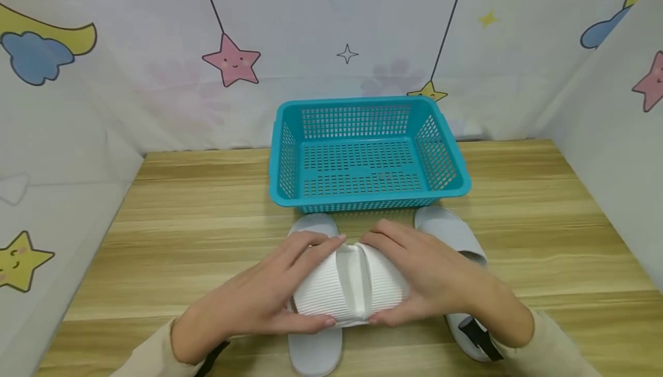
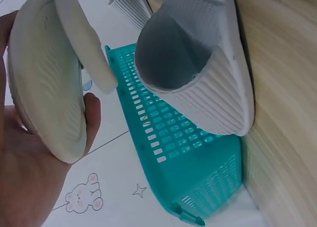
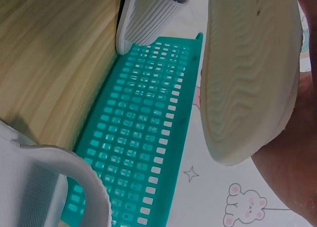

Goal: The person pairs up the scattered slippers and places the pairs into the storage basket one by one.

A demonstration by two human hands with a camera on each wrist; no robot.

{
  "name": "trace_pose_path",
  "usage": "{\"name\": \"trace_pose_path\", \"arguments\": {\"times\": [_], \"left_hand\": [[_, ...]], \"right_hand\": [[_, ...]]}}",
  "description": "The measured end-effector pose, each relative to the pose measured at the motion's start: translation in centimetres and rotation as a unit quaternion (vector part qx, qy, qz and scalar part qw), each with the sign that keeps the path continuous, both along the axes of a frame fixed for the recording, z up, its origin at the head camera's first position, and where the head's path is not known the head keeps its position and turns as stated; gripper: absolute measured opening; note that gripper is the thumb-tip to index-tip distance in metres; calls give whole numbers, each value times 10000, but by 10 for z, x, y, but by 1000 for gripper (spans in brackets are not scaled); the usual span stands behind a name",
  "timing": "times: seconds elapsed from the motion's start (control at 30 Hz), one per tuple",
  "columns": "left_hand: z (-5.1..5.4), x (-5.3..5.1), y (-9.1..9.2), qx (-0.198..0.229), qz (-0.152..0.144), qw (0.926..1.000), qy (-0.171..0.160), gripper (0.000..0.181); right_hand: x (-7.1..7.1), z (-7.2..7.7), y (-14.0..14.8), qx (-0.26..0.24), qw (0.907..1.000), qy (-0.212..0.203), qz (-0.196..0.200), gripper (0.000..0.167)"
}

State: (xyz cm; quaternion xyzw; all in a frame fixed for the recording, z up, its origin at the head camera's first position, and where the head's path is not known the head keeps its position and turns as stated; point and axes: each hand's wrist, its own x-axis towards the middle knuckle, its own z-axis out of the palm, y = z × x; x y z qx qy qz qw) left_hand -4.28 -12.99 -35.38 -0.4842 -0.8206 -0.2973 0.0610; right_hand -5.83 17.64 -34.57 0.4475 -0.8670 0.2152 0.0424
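White ribbed slides [image 1: 321, 293]: hung between both hands; seemed light, soft, easily bent, hardly fragile; best taken by the sole edges, straps left unsquashed.
Left hand [image 1: 274, 293]: held the left side, thumb nearest the body.
Right hand [image 1: 422, 273]: held the right side likewise.
Grey slides [image 1: 315, 354]: lay beneath the hands and right forearm.
Teal basket [image 1: 370, 200]: stood just beyond both hands.

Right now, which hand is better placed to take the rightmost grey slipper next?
Probably the right hand: its wrist crosses that slipper in the head view; the left hand is nearer the other slipper. Both hold white slippers.
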Motion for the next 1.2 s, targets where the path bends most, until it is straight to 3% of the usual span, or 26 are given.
{"name": "trace_pose_path", "arguments": {"times": [0.23, 0.5, 0.7, 0.93, 1.07, 1.2], "left_hand": [[-3, 0, -3, 1, 93, 9998, -173, 95], [1, -1, -6, -205, 333, 9992, -59, 101], [5, -2, -10, -329, 465, 9980, -263, 104], [6, -11, -20, -423, 630, 9957, -540, 80], [-2, -20, -28, -107, 833, 9950, -542, 61], [-12, -26, -35, 111, 1125, 9927, -429, 56]], "right_hand": [[-1, 0, 1, -58, 9999, -117, 22, 91], [-4, 1, 2, -251, 9996, -155, 47, 91], [-6, 5, 3, -385, 9991, -176, 77, 89], [-11, 10, 9, -430, 9990, -136, -47, 93], [-13, 12, 15, -406, 9990, -63, -154, 95], [-13, 13, 21, -335, 9988, -57, -341, 97]]}}
